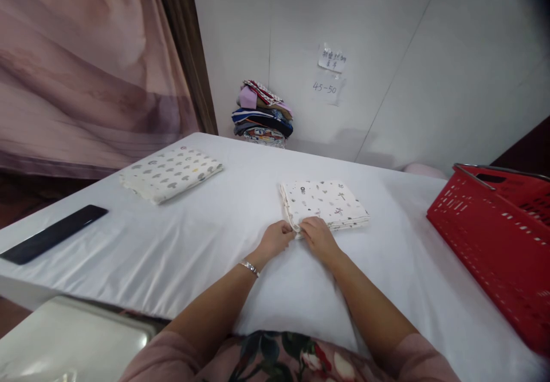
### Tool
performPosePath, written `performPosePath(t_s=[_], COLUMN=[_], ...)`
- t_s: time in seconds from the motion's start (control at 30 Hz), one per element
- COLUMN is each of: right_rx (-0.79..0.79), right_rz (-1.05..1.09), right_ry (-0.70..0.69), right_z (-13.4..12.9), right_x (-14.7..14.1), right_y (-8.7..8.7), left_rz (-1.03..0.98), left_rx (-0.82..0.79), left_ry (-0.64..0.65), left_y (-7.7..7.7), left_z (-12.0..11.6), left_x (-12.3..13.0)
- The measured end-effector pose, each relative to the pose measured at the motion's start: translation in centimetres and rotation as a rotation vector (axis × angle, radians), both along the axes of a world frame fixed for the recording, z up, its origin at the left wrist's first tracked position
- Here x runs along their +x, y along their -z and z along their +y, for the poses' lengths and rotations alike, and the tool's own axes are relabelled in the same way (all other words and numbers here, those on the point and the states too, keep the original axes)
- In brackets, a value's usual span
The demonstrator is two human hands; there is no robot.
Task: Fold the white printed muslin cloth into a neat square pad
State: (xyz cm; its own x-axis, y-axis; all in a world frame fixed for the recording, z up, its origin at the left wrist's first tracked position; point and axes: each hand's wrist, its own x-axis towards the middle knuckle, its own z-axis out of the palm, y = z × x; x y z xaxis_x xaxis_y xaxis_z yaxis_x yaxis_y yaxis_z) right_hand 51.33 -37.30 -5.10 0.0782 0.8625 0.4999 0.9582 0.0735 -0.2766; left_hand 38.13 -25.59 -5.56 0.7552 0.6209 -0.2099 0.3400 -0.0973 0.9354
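Note:
A folded white cloth with small dark plant prints lies flat near the middle of the white-covered table. At its near left corner my left hand is closed, fingers pinching the edge of the layers. Beside it my right hand grips the same corner from the right, thumb and fingers closed on the fabric. The two hands nearly touch. Farther left rests a second folded white cloth with grey cloud-like prints, apart from both hands.
A red plastic basket with a metal handle stands on the right side. A long black flat object lies at the table's left edge. Behind the table are a stack of folded fabrics and a pink curtain.

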Motion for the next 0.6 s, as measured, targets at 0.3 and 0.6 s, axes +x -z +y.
performPosePath(t_s=[0.3,0.6], right_rx=[-0.024,0.026], right_rz=[-0.007,-0.03], right_ry=[-0.029,0.009], right_z=[-0.2,-0.5], right_x=[-0.2,-0.8], right_y=[0.5,0.9], left_rz=[0.023,0.069], left_rx=[0.007,0.148], left_ry=[-0.026,-0.105], left_y=[-0.2,-0.9], left_z=[-0.2,3.3], left_x=[-0.1,1.5])
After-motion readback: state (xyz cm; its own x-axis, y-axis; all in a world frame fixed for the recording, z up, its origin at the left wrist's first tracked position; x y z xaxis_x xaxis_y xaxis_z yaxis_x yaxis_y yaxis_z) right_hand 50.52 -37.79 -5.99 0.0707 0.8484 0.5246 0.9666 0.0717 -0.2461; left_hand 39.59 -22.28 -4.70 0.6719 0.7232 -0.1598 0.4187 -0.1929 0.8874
